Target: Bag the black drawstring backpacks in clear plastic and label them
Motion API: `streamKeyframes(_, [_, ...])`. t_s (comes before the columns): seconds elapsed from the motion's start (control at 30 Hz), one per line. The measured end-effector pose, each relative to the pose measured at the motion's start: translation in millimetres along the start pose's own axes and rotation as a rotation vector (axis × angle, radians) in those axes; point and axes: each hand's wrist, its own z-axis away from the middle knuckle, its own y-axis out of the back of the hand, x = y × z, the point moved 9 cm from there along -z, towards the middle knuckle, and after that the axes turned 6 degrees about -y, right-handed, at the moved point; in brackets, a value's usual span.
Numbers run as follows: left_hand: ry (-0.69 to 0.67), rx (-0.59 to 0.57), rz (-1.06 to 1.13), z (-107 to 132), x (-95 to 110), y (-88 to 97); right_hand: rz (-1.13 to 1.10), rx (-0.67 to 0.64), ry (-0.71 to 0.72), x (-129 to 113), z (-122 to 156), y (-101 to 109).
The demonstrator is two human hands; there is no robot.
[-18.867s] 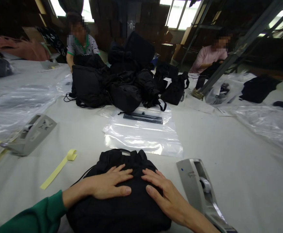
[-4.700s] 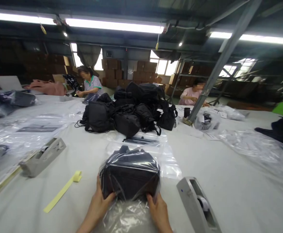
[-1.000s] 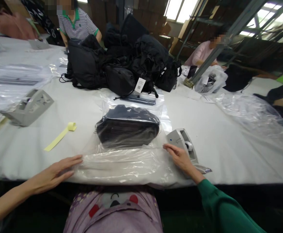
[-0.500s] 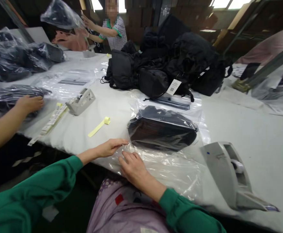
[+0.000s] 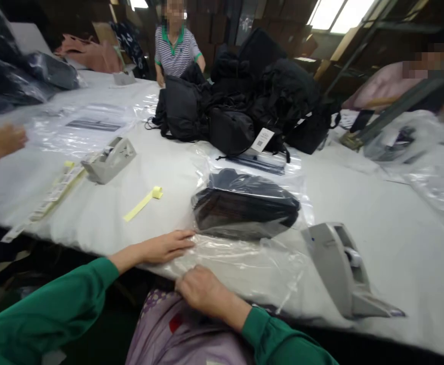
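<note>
A folded black bag (image 5: 247, 205), likely a backpack, lies inside a clear plastic bag (image 5: 245, 256) in front of me. The loose end of the plastic spreads toward the table's front edge. My left hand (image 5: 171, 246) rests with fingers stretched out at the plastic's left side, just short of the black bag. Lower down, at the table edge, my right hand (image 5: 201, 289) is closed, its fingers curled round the plastic's near edge. Its fingertips are hidden. Right of the plastic stands a grey tape dispenser (image 5: 339, 268).
A heap of black backpacks (image 5: 237, 96) with a white tag (image 5: 262, 139) sits behind. At left are another tape dispenser (image 5: 110, 159), a yellow strip (image 5: 144, 203) and a label strip (image 5: 45, 203). A co-worker's hand (image 5: 1, 139) reaches in; a person (image 5: 176, 50) stands across the table.
My right hand has drawn back to the table edge and closed on the plastic. My left hand has settled flatter. The person opposite no longer holds up a wrapped bag; the co-worker's hand has moved left.
</note>
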Motion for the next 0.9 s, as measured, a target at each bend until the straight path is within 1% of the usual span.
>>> streamKeyframes(0.03, [-0.029,-0.028,-0.014,3,2,-5.9,-0.045,0.001,0.05,-3,16,16])
streamKeyframes(0.07, [-0.06,-0.052,-0.04,6,4,-10.6,-0.098,0.035,0.048,3,32,38])
streamKeyframes(0.1, [-0.09,-0.064,-0.077,8,5,-13.0,-0.148,0.108,-0.026,19,49,64])
streamKeyframes(0.13, [-0.117,-0.058,-0.119,10,6,-12.8,-0.183,0.216,-0.166,44,68,94])
streamKeyframes(0.17, [-0.142,-0.043,-0.162,9,7,-10.5,-0.198,0.339,-0.357,76,90,123])
streamKeyframes(0.2, [-0.167,-0.029,-0.2,7,9,-7.5,-0.195,0.438,-0.551,108,113,147])
streamKeyframes(0.23, [-0.19,-0.026,-0.232,2,12,-4.9,-0.189,0.471,-0.668,135,130,163])
streamKeyframes(0.27, [-0.209,-0.043,-0.271,-5,15,-3.9,-0.191,0.458,-0.732,157,142,172])
streamKeyframes(0.3, [-0.226,-0.083,-0.316,-13,17,-5.0,-0.202,0.412,-0.754,175,148,174])
streamKeyframes(0.33, [-0.24,-0.138,-0.364,-21,18,-7.8,-0.212,0.326,-0.732,188,150,170])
streamKeyframes(0.37, [-0.249,-0.198,-0.41,-28,18,-11.5,-0.22,0.213,-0.684,195,149,161])
streamKeyframes(0.43, [-0.255,-0.306,-0.476,-35,12,-19.3,-0.215,-0.045,-0.556,195,154,134])
streamKeyframes(0.47, [-0.26,-0.35,-0.491,-34,8,-23.3,-0.204,-0.153,-0.508,192,161,122])
streamKeyframes(0.5, [-0.263,-0.38,-0.495,-32,5,-26.7,-0.198,-0.221,-0.483,189,172,114])
streamKeyframes(0.53, [-0.265,-0.398,-0.492,-29,2,-29.6,-0.199,-0.233,-0.489,189,184,112])
streamKeyframes(0.57, [-0.262,-0.406,-0.484,-25,0,-31.9,-0.201,-0.184,-0.525,193,197,117])
streamKeyframes(0.67, [-0.224,-0.403,-0.478,-14,-4,-35.5,-0.173,0.11,-0.681,212,239,149])
streamKeyframes(0.7, [-0.21,-0.402,-0.487,-12,-4,-36.2,-0.149,0.183,-0.714,218,251,159])
streamKeyframes(0.73, [-0.2,-0.403,-0.503,-11,-5,-37.0,-0.12,0.222,-0.732,223,261,164])
streamKeyframes(0.83, [-0.196,-0.393,-0.552,-9,-8,-39.1,-0.023,0.217,-0.705,228,272,168])
streamKeyframes(0.9, [-0.205,-0.363,-0.564,-9,-9,-39.9,0.056,0.182,-0.615,219,268,168])
